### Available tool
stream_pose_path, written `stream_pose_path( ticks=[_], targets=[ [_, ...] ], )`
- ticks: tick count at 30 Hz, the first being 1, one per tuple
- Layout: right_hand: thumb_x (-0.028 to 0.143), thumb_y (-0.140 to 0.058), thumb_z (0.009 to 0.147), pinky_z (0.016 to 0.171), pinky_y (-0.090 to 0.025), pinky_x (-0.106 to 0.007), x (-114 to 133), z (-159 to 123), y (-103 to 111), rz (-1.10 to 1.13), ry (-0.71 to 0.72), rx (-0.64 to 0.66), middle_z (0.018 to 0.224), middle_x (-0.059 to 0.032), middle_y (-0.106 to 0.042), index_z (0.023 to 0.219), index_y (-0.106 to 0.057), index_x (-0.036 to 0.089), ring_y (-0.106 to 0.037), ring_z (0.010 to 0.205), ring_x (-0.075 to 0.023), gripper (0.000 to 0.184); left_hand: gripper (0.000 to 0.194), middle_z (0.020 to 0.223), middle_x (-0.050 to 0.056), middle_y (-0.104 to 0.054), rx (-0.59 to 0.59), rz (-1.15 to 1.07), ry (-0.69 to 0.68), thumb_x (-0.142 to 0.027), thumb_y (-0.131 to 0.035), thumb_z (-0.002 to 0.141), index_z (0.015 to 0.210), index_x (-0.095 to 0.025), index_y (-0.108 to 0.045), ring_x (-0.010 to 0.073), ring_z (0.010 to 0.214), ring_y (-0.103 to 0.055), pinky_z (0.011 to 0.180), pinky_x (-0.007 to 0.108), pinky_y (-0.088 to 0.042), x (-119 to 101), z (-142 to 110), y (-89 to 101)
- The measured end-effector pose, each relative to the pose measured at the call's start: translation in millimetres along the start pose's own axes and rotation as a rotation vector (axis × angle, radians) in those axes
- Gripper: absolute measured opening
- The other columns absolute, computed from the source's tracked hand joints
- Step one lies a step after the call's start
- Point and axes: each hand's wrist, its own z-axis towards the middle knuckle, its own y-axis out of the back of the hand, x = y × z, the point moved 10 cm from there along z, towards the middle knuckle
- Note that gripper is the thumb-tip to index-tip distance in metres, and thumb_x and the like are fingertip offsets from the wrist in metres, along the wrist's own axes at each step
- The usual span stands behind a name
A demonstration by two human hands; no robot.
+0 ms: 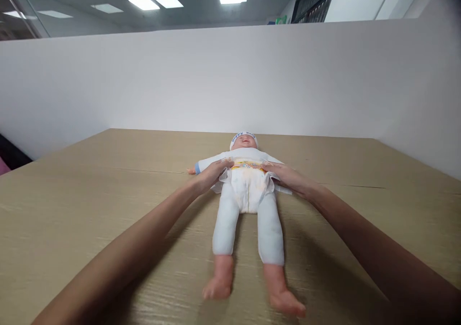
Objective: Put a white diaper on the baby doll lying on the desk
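Note:
A baby doll [225, 219] lies on its back on the wooden tabletop, head away from me and bare feet toward me. It has a white top, white leggings and a white headband with dark lettering. Around its hips is a white diaper [248, 190] with a yellow-orange patterned waistband; loose side flaps stick out. My left hand [215, 171] grips the diaper's upper left edge at the waist. On the opposite side, my right hand [284, 174] has its fingers closed on the upper right edge. Some fingertips are hard to make out.
The light wooden tabletop [108, 210] spreads around the doll, with a thin seam on the right. A white partition [201, 80] rises behind the table and continues along its right side. A dark and pink object [9, 157] shows at the far left edge.

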Motion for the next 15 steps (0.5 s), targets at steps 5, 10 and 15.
stream_pose_path(
  ticks=[5, 10, 15],
  targets=[
    [0.063, -0.086, 0.090, 0.101, -0.063, -0.033, 9.7, -53.4, -22.3, 0.087, -0.112, 0.166, 0.134, -0.0069, -0.076, 0.131, -0.076, 0.026, -0.070, 0.128, -0.0292, 0.056, 0.049, 0.107, 0.010, -0.077, 0.208, -0.086, 0.083, -0.060, -0.086, 0.082, 0.099, -0.016, -0.074, 0.0255, 0.103, -0.070, 0.090, 0.034, -0.053, 2.8, -42.9, -15.6],
    [0.062, -0.097, 0.072, 0.084, -0.061, -0.031, 4.3, -59.4, 11.6, -0.014, -0.069, 0.011, 0.124, -0.0095, -0.078, 0.119, -0.073, 0.023, -0.074, 0.111, -0.0283, 0.065, 0.057, 0.111, 0.008, -0.076, 0.085, -0.034, 0.070, -0.058, -0.093, 0.074, 0.113, -0.020, -0.076, 0.0234, 0.104, -0.068, 0.093, 0.035, -0.053, -4.5, -52.7, 10.5],
    [0.064, -0.082, 0.079, 0.081, -0.056, -0.035, -16.0, -80.6, 57.1, -0.302, 0.055, -0.284, 0.111, -0.0099, -0.078, 0.111, -0.071, 0.022, -0.073, 0.094, -0.0249, 0.054, 0.046, 0.131, 0.010, -0.075, -0.128, 0.244, -0.052, -0.049, -0.079, 0.082, 0.119, -0.023, -0.074, 0.0293, 0.115, -0.066, 0.104, 0.047, -0.052, -27.8, -62.8, 41.4]
  ],
)
